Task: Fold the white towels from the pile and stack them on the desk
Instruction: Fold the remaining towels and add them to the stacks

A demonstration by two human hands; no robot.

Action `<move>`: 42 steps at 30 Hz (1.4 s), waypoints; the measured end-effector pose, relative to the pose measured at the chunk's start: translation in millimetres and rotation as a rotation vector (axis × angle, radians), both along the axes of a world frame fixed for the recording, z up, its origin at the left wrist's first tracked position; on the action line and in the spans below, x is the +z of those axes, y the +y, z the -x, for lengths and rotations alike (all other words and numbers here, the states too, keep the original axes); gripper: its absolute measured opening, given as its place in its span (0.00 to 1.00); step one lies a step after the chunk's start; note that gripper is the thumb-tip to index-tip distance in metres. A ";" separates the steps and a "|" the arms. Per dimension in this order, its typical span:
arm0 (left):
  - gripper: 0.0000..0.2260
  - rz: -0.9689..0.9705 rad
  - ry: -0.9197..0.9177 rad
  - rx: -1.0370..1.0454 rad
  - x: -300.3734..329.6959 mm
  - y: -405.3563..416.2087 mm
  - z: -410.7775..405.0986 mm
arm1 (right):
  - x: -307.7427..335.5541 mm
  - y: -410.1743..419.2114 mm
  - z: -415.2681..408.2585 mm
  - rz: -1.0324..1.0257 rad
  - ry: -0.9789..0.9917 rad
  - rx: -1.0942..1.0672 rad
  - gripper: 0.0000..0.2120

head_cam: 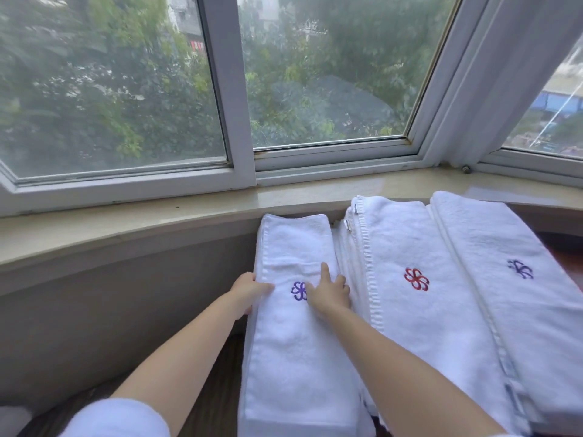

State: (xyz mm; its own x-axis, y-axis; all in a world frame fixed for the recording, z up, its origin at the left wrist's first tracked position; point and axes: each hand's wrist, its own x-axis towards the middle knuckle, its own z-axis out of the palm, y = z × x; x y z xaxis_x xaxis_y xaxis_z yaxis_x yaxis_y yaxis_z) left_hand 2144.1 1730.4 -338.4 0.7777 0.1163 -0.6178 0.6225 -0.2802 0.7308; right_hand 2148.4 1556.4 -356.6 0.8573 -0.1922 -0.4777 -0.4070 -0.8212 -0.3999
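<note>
Fingers (325, 272) of my right hand (329, 294) press flat on the folded towel (296, 342) while my left hand (250, 290) grips its edge, so I judge it nearly stacked beside two finished piles (419, 310), remaining towels unseen.

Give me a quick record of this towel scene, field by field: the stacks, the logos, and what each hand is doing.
setting: windowsill under a window, stacks lined up below it
left stack: folded white towel on top, purple logo
middle stack: white towel, red logo
right stack: white towel, dark blue logo
left hand: holds the left edge of the left stack's top towel
right hand: rests flat on that towel, partly over the purple logo
</note>
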 end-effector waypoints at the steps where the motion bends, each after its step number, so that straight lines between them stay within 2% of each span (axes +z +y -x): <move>1: 0.11 0.012 -0.001 0.005 0.9 -2.2 12.1 | 0.8 1.0 12.1 0.017 -0.007 -0.005 0.30; 6: 0.08 0.007 -0.049 0.054 3.0 -7.7 60.6 | 5.7 6.0 66.8 0.145 -0.095 0.002 0.27; 9: 0.16 0.008 -0.039 0.027 7.3 -8.2 85.7 | 11.4 6.9 91.9 0.202 -0.133 -0.012 0.25; 11: 0.17 0.031 -0.019 -0.023 11.5 -7.9 101.1 | 15.7 6.9 105.7 0.218 -0.136 0.004 0.24; 14: 0.16 0.137 0.087 -0.170 20.2 -6.4 115.8 | 22.6 6.3 122.2 0.191 -0.078 0.050 0.24; 16: 0.14 0.223 0.146 -0.165 24.9 -4.3 118.1 | 31.5 5.2 129.0 0.153 -0.057 0.055 0.24; 20: 0.09 0.370 0.322 -0.161 32.4 4.6 122.7 | 52.8 2.7 134.5 0.154 -0.174 0.017 0.24; 22: 0.14 0.250 0.368 -0.244 30.5 10.8 128.7 | 55.0 3.9 143.9 0.228 -0.126 0.088 0.22; 25: 0.23 -0.081 0.277 -0.319 22.0 8.3 134.6 | 47.5 6.0 159.0 0.333 -0.053 0.179 0.20; 27: 0.27 -0.180 0.168 -0.244 22.9 -2.1 131.8 | 51.3 3.9 156.1 0.394 -0.208 0.256 0.17; 30: 0.32 -0.333 0.032 -0.180 31.2 -23.1 123.3 | 66.1 -10.6 142.7 0.350 -0.429 0.335 0.15; 32: 0.30 -0.596 -0.058 -0.213 39.6 -41.3 123.0 | 75.3 -29.0 137.2 0.284 -0.463 0.293 0.14; 34: 0.24 -0.697 -0.161 -0.202 45.5 -61.6 123.0 | 81.8 -51.7 131.9 0.230 -0.483 0.261 0.13; 36: 0.17 -0.626 -0.228 -0.227 50.8 -84.8 120.2 | 88.0 -76.7 126.1 0.216 -0.508 0.260 0.14; 39: 0.09 -0.311 -0.239 -0.156 60.5 -122.6 115.9 | 92.5 -119.0 117.3 0.222 -0.481 0.229 0.16; 41: 0.06 -0.128 -0.223 -0.094 67.7 -146.7 114.5 | 93.2 -146.8 110.4 0.232 -0.426 0.192 0.19; 42: 0.06 -0.098 -0.226 -0.078 69.8 -157.4 112.7 | 93.5 -159.6 106.8 0.237 -0.404 0.167 0.19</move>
